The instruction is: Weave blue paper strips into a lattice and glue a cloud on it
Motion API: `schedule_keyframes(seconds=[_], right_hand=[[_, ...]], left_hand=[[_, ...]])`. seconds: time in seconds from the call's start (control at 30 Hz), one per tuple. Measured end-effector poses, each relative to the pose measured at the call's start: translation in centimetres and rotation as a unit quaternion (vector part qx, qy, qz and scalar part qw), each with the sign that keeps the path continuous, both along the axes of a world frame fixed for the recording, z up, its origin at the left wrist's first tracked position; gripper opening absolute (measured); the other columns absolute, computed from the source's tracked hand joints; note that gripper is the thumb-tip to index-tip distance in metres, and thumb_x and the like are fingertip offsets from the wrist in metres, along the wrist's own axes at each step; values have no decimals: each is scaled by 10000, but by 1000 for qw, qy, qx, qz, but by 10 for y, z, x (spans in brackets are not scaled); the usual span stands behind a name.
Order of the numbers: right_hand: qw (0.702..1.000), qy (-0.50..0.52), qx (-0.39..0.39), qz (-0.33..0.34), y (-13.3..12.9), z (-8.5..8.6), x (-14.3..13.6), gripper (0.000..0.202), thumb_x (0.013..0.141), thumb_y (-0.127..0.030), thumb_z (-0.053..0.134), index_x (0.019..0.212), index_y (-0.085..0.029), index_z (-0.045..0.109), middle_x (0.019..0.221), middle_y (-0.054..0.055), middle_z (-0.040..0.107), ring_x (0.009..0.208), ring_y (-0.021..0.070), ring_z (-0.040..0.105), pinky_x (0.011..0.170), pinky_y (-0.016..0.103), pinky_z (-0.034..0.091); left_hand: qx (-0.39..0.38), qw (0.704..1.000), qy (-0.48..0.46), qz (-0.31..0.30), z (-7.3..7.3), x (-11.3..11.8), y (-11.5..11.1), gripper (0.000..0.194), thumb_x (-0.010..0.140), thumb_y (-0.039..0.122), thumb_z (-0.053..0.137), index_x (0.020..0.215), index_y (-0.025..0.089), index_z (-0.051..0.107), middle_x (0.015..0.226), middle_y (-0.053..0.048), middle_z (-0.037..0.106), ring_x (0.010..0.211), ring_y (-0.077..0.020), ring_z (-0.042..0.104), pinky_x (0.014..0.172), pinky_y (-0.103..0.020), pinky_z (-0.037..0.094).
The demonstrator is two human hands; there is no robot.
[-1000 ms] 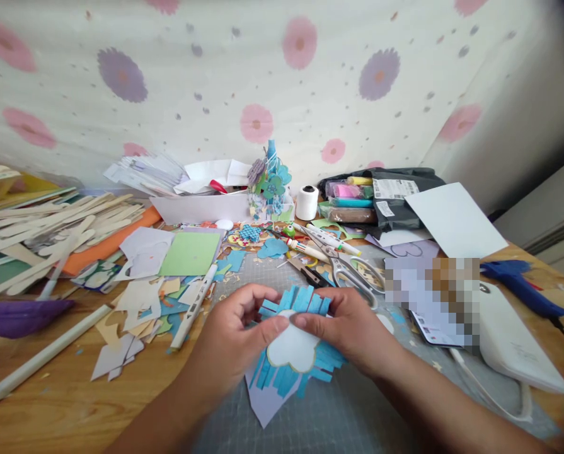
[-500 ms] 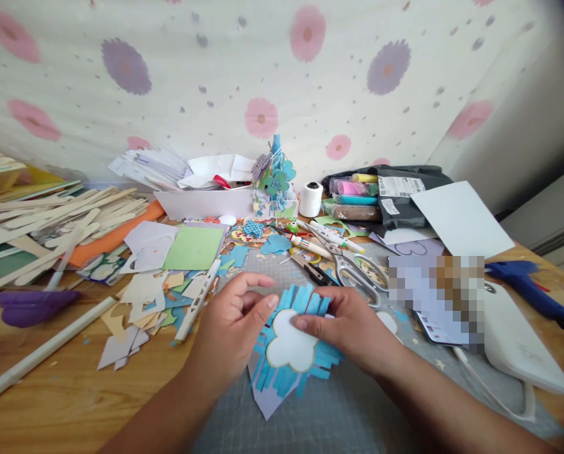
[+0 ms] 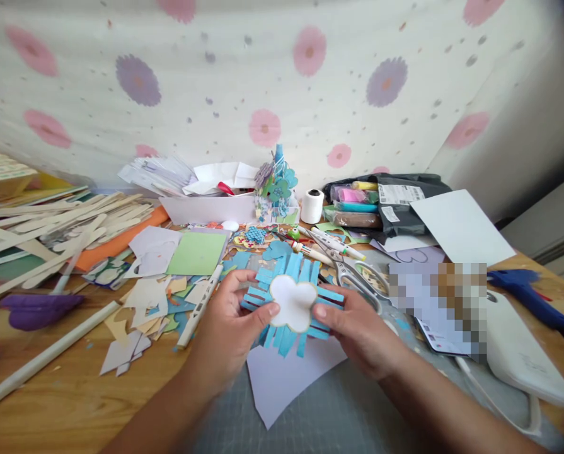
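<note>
A white scalloped paper shape [image 3: 293, 304] with a thin yellowish edge lies on a layer of blue paper strips [image 3: 285, 339] that fan out around it. My left hand [image 3: 232, 321] pinches this piece at its left side, thumb on top and fingers behind. On the right side, my right hand [image 3: 357, 321] grips it the same way, its thumb near the white edge. The piece is held raised over a pale lilac paper sheet [image 3: 282, 384] and the grey cutting mat [image 3: 338, 403].
Scissors [image 3: 357, 280], pens and a thread spool [image 3: 312, 207] stand behind the hands. Paper scraps [image 3: 142, 299] and a white marker [image 3: 199, 307] are at left, with wooden sticks [image 3: 74, 221] beyond. On the right are a white power bank [image 3: 530, 353] and a blue glue gun [image 3: 532, 296].
The flower-like piece has been raised and turned, uncovering more of the lilac sheet. My left hand has closed on its left edge; my right hand has shifted its hold lower on the right side.
</note>
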State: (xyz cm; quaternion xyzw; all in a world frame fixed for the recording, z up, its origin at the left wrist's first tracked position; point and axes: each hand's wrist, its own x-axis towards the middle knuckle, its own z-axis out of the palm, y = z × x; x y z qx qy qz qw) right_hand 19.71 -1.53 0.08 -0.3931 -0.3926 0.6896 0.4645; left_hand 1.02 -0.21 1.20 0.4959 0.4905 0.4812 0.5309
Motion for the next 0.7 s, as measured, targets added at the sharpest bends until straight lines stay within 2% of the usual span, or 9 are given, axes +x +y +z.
schedule_keyframes(seconds=[0.13,0.23,0.37,0.47,0.53,0.63,0.7], right_hand=[[999,-4,3,-38,0,-5,-8,329,607,-355,857,846,-164,734,763,26,712,644,143,616,564,238,492],[998,2,15,-55,1,-5,-9,272,604,-330,861,771,-162,728,708,10,702,593,123,595,521,216,479],[998,10,-5,-54,-1,-3,-7,342,615,-380,855,857,-168,740,791,36,727,667,146,636,571,229,505],[996,61,-14,-61,-5,-4,-12,410,631,-486,821,884,-174,735,792,47,722,650,156,638,562,252,515],[994,88,-15,-64,-7,-7,-18,406,621,-484,827,875,-181,734,769,42,720,625,154,631,545,253,509],[992,98,-1,-82,-8,-12,-28,360,626,-363,847,929,-204,736,861,43,746,711,175,656,636,275,522],[990,98,17,-103,-8,-14,-31,352,645,-297,837,973,-224,733,940,36,754,809,194,672,754,303,519]], left_hand=[[-31,999,-35,11,-1,2,-2,593,681,325,797,1165,236,467,844,4,699,672,-146,640,596,-241,504],[-60,996,-57,-25,-2,4,-4,677,663,320,807,1225,239,438,874,-10,694,725,-169,653,632,-265,517],[-68,996,-33,-46,-3,7,-6,565,701,274,765,1165,226,448,700,39,651,593,-126,597,553,-218,472],[-54,996,-65,-26,-4,9,-7,506,727,262,739,1140,231,450,707,45,639,625,-130,602,585,-231,487],[-50,995,-85,-9,-5,12,-9,516,728,263,738,1148,239,438,703,52,629,666,-144,617,617,-248,500],[-43,997,-63,17,-5,17,-13,557,718,278,749,1170,239,426,720,49,641,662,-139,613,607,-234,489],[-27,998,-59,10,-4,19,-15,569,705,278,761,1168,229,433,858,8,681,728,-143,635,650,-237,500]])
